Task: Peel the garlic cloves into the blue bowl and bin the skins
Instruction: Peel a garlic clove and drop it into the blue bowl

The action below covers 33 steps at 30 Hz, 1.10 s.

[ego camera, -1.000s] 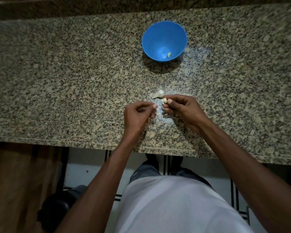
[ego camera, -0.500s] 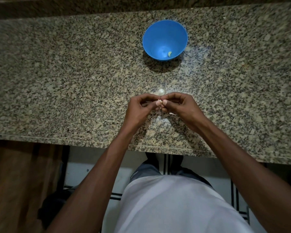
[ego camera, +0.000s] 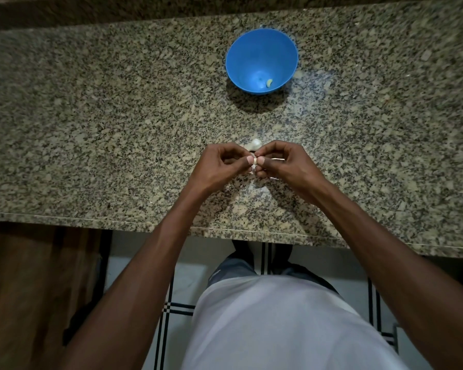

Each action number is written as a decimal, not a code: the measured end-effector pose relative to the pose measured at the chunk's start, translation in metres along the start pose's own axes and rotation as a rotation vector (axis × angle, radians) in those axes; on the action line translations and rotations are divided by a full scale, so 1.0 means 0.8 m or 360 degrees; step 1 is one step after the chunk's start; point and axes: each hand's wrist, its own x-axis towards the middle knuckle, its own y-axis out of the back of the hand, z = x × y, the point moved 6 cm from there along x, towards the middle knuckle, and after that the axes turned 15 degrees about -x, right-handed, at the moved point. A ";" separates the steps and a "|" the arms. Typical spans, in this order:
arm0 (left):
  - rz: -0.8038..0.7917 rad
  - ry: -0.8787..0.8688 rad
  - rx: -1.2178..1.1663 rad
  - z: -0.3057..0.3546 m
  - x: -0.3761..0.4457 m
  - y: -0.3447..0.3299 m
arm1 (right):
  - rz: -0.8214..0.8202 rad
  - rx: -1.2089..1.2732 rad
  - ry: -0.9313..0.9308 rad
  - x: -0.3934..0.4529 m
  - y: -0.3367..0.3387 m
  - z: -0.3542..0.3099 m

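Pinching small garlic clove (ego camera: 255, 161) at frame centre: left hand (ego camera: 219, 166) and right hand (ego camera: 286, 166), thumbs and curled fingers clamped on it from both sides above granite counter (ego camera: 91, 129). Unpeeled clove (ego camera: 255, 143) on counter just behind hands. Blue bowl (ego camera: 251, 54) upper centre, one peeled clove (ego camera: 269, 82) inside.

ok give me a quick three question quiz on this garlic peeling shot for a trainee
1. True or false: the blue bowl already holds one peeled clove.
2. Which hands pinch the clove being peeled? A left only, B right only, C both.
3. What lies on the counter just beyond the fingers?

Key
1. True.
2. C: the left hand and the right hand both pinch it.
3. Another garlic clove, skin on or off unclear.
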 end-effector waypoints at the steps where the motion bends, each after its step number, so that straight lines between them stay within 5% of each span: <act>1: 0.0010 -0.0012 0.0053 0.000 0.002 0.002 | 0.0002 -0.0011 0.0006 0.000 0.000 -0.002; 16: 0.0212 -0.0433 0.0436 0.010 -0.002 -0.020 | 0.0144 0.0146 0.0010 -0.001 0.000 0.000; 24: -0.0016 -0.0144 0.0455 -0.004 -0.003 -0.024 | 0.0174 0.0069 0.0063 -0.003 -0.001 0.002; 33: 0.0014 -0.0056 0.0350 -0.009 -0.009 -0.034 | 0.0162 0.0195 0.0018 -0.003 -0.001 0.002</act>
